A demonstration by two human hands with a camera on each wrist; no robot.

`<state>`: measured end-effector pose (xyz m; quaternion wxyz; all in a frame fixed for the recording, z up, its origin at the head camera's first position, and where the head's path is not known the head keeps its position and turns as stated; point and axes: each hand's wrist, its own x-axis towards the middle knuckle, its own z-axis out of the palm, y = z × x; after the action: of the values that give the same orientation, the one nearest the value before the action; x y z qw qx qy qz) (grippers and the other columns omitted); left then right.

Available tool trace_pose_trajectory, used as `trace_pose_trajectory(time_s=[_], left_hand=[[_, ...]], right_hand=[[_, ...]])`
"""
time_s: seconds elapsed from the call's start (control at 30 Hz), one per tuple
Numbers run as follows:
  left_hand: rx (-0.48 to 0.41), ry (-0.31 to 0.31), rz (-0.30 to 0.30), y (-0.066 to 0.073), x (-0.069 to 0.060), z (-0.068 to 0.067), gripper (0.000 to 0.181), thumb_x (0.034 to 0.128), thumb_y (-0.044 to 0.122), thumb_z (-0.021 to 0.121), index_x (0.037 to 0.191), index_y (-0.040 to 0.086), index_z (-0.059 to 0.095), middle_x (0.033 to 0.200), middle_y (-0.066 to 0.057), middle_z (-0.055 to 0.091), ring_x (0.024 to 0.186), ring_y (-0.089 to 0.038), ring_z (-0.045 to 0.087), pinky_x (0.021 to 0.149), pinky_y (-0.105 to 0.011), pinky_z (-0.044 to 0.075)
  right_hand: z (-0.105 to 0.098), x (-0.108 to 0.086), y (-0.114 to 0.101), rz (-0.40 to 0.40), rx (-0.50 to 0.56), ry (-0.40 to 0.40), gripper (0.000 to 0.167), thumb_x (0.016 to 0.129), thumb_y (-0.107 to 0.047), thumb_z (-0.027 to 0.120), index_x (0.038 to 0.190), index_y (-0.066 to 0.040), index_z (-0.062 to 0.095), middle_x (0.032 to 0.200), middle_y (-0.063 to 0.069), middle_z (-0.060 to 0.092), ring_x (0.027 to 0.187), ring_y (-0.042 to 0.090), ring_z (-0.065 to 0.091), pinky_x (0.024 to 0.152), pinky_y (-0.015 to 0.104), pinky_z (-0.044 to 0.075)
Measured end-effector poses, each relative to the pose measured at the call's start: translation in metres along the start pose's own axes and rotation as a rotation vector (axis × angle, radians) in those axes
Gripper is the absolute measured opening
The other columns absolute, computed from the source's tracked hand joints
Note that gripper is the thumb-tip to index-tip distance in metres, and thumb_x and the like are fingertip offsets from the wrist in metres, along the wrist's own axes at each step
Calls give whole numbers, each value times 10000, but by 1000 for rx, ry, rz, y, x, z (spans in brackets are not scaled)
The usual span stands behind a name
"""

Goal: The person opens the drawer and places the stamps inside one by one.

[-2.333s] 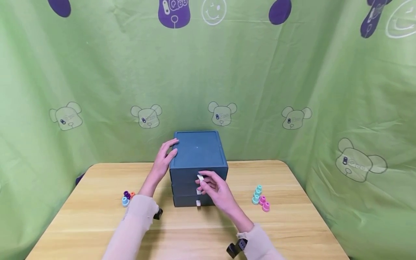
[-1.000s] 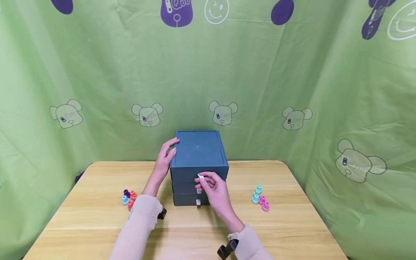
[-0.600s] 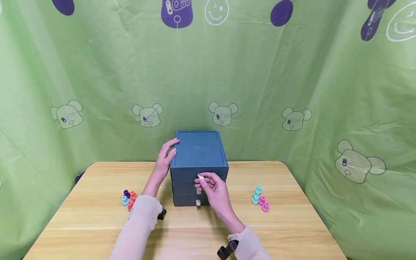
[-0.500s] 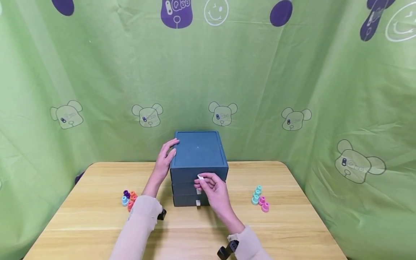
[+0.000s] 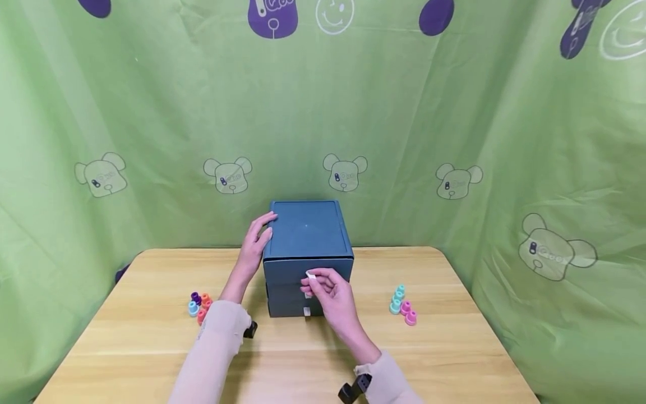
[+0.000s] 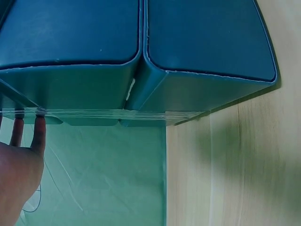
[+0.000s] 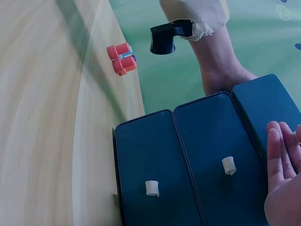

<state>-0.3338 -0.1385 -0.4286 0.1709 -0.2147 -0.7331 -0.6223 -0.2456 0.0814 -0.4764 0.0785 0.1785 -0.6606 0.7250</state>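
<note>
A dark blue three-drawer cabinet [image 5: 308, 227] stands at the back middle of the table. My left hand [image 5: 250, 247] rests on its left side, fingers extended over the upper edge; the left wrist view shows the fingertips [image 6: 38, 134] against the side wall. My right hand [image 5: 337, 297] pinches the white pull tab [image 5: 310, 275] of the top drawer [image 5: 282, 270], whose front stands slightly out with a dark gap above it. The lower drawers' tabs show in the right wrist view, on the middle drawer [image 7: 216, 141] and the bottom drawer [image 7: 150, 150]. The drawers' insides are hidden.
Small flanged plastic pieces in purple, light blue [image 5: 193, 308] and orange-red lie on the table [image 5: 126, 348] left of the cabinet. Teal [image 5: 396, 306] and pink [image 5: 411, 318] ones lie to its right. A green printed curtain [image 5: 282, 112] hangs behind and at the sides.
The top drawer's front has come forward slightly, opening a thin dark gap under the cabinet top. Earlier, my right fingers closed on its tab. My left hand keeps its place on the cabinet.
</note>
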Motion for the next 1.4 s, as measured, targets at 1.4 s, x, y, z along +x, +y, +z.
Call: trace_pose_trajectory(time_s=[1.4], left_hand=[[-15,-21,-6,1,1,-2,426,1069,90,473,1457,-83,507,1606,-259,389,1527,-399,292,1260,-579,174]], right_hand=[[1,-47,-23,70,-7,-19,242,1023,-131,646,1197,37,634,1059,231,765,882,192,774,804,312,630]])
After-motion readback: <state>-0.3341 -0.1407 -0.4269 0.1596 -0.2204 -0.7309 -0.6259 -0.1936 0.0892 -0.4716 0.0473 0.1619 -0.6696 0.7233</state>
